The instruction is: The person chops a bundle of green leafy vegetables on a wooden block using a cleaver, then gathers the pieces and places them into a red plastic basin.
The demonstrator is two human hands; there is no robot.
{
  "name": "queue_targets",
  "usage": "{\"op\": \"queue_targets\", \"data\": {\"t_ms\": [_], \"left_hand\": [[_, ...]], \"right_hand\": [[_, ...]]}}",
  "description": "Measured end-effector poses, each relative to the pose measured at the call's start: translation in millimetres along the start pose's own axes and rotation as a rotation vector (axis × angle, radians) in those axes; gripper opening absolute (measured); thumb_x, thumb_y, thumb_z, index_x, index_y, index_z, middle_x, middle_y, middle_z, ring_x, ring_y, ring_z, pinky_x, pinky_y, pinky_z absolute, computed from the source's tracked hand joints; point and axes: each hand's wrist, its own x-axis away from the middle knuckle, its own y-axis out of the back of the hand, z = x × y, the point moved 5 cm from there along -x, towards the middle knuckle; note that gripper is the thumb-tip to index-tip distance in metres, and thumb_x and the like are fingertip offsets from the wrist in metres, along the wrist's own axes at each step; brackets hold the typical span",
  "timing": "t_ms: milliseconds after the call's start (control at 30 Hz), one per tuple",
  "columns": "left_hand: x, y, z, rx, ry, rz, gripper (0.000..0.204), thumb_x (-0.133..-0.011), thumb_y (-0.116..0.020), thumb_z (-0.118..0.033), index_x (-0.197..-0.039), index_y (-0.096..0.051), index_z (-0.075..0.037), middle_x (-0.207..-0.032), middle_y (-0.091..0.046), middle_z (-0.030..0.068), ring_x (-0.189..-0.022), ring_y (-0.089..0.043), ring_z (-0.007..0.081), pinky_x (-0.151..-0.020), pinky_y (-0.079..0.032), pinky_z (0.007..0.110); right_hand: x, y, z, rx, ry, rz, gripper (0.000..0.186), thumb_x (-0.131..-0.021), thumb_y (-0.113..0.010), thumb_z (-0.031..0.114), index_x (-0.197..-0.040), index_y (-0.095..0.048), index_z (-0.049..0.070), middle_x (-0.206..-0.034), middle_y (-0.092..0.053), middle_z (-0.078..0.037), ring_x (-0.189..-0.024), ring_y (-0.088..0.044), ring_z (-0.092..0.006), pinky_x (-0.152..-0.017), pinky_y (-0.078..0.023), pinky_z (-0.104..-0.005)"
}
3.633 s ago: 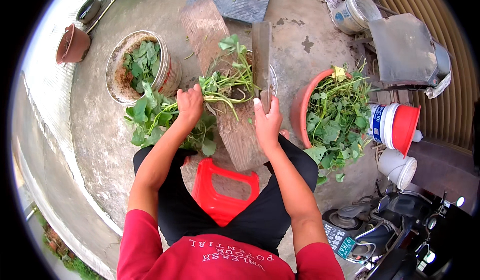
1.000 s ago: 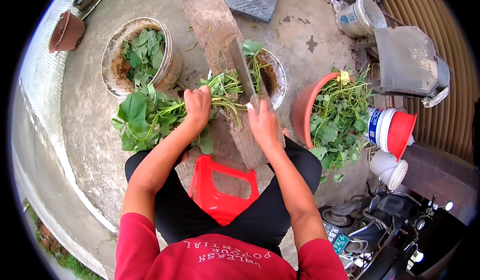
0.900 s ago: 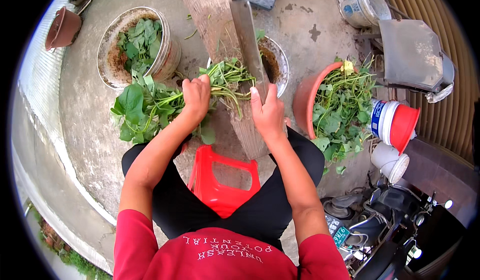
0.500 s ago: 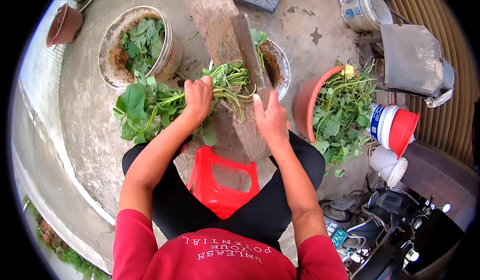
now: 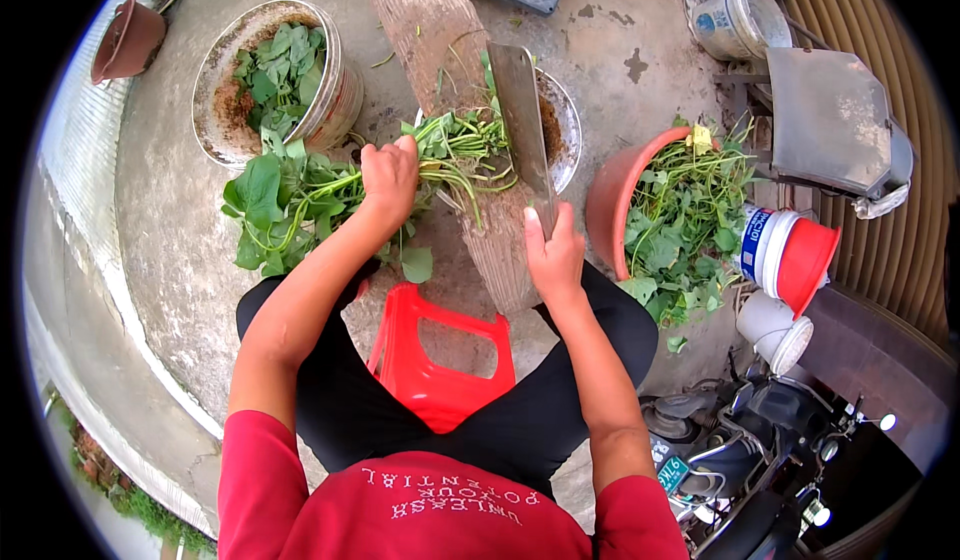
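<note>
My left hand [image 5: 390, 175] is closed round a bundle of leafy green vines [image 5: 300, 200], whose leaves spread out to the left. The stem ends lie across a long wooden board [image 5: 500, 255]. In my right hand [image 5: 556, 258] is the handle of a cleaver [image 5: 524, 120]; its broad blade points away from me, at the right of the stem ends. Under the board stands a round basin [image 5: 562, 130], partly hidden by the blade and board. A few cut bits of green lie on the board's far part.
A white bucket [image 5: 208, 110] with leaves inside stands at the far left. To the right is a reddish tub [image 5: 610, 205] heaped with vines. A red plastic stool [image 5: 425, 390] sits between my legs. A motorcycle [image 5: 770, 410] is at the lower right, a dark machine [image 5: 830, 110] above it.
The cleaver has shifted slightly right, and its blade face now shows more broadly. My right hand has moved a little right and down; my left hand keeps its hold on the vines.
</note>
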Motion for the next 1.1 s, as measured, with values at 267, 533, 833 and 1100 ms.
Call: {"op": "queue_targets", "data": {"t_ms": [267,533,833,1100], "left_hand": [[-5.8,-3.0,-1.2,0.046,0.021,0.066,0.006,-0.082,-0.055,-0.014,-0.086,-0.051,-0.014,-0.073,-0.061,-0.0005,-0.073,-0.063,0.0143,-0.069,-0.041,0.031],[-9.0,1.1,9.7,0.087,0.023,0.056,0.009,-0.082,-0.054,-0.014,-0.091,-0.051,-0.013,-0.079,-0.063,0.0018,-0.075,-0.063,0.0157,-0.070,-0.040,0.033],[-5.0,41.0,19.3,0.322,-0.072,-0.351,0.013,-0.076,-0.051,-0.008,-0.088,-0.048,-0.014,-0.075,-0.053,0.0032,-0.073,-0.055,0.0209,-0.070,-0.036,0.034],[-9.5,49.5,-1.5,0.365,-0.297,-0.366,0.018,-0.073,-0.052,-0.010,-0.090,-0.050,-0.015,-0.090,-0.052,0.0027,-0.086,-0.050,0.0201,-0.076,-0.037,0.033]], "right_hand": [[0.8,-22.4,-23.2,0.184,-0.038,0.183,0.037,-0.088,-0.054,0.036,-0.100,-0.044,0.002,-0.067,-0.060,-0.024,-0.064,-0.059,-0.0445,-0.058,-0.045,-0.0532],[-12.0,8.2,-14.9,0.115,-0.079,-0.085,0.035,-0.088,-0.053,0.037,-0.097,-0.048,0.004,-0.067,-0.060,-0.024,-0.064,-0.058,-0.0445,-0.059,-0.043,-0.0531],[-24.5,7.4,-27.9,0.184,-0.274,0.020,0.037,-0.088,-0.052,0.040,-0.094,-0.050,0.003,-0.065,-0.059,-0.023,-0.068,-0.059,-0.0450,-0.061,-0.042,-0.0533],[-26.3,3.2,-14.7,0.029,-0.214,0.128,0.041,-0.086,-0.056,0.043,-0.093,-0.053,0.002,-0.058,-0.056,-0.020,-0.061,-0.058,-0.0407,-0.055,-0.042,-0.0478]]}}
